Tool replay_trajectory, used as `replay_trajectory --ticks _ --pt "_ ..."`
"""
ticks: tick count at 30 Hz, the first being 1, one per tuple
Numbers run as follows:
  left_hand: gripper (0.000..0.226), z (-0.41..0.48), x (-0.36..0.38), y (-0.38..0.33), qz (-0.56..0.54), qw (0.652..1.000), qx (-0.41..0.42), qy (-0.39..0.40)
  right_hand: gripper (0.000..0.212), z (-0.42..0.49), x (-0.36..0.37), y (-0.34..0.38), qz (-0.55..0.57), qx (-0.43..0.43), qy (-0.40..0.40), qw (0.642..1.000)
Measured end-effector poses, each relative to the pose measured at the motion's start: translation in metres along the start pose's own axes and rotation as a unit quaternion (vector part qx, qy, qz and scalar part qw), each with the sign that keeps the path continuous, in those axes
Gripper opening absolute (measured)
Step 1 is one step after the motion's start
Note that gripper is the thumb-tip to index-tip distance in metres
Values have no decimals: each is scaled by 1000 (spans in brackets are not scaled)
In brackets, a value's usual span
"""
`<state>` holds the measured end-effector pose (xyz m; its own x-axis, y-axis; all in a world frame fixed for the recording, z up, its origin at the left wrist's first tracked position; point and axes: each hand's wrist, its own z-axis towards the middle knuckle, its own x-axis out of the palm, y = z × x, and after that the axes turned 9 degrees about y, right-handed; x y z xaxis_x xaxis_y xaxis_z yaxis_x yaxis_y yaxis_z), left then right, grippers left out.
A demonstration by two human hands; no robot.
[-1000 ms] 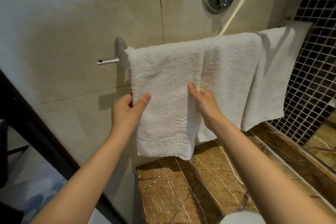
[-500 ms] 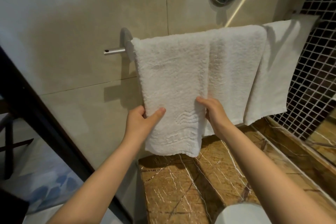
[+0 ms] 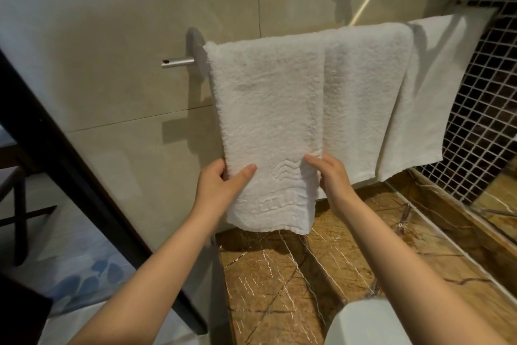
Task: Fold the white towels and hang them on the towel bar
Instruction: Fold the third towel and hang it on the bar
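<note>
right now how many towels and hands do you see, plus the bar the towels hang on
towels: 3
hands: 2
bar: 1
total: 6

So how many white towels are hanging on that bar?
3. The left towel, gripped by the left hand and right hand; the middle towel, partly behind it; the right towel. Others may hide underneath.

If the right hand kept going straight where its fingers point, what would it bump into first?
The front towel, whose edge the right hand pinches; behind it probably the wall tile, though depth is unclear.
</note>
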<state>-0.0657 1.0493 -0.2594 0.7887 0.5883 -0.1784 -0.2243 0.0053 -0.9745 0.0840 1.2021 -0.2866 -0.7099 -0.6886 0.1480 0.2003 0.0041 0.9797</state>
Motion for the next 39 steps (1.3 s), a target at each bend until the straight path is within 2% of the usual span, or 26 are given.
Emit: replay_trajectory --ticks 2,8,12,18,20,25,34,39 --pt "18 -7 0 9 -4 1000 -16 18 28 -4 -3 -7 -19 11 2 1000" --pt "22 -17 3 33 -2 999 -43 19 18 -13 -8 -19 -72 44 37 996" --pt "10 -16 3 38 9 999 -37 7 34 -18 -12 -23 -102 51 53 992" --pt "11 -16 5 45 -12 999 -37 -8 7 -24 -12 -25 -99 49 48 993" --pt "15 -15 6 48 -21 999 -48 -5 4 -26 -12 -24 -102 54 43 992" --pt "21 -14 13 56 -39 997 -66 4 11 -31 -16 -25 -99 55 28 993" --pt "17 -11 18 66 -31 998 -46 -30 14 -31 -16 -37 -126 42 33 991" --pt "19 -8 12 76 -22 996 -87 16 16 -29 -19 -46 -138 91 68 984"
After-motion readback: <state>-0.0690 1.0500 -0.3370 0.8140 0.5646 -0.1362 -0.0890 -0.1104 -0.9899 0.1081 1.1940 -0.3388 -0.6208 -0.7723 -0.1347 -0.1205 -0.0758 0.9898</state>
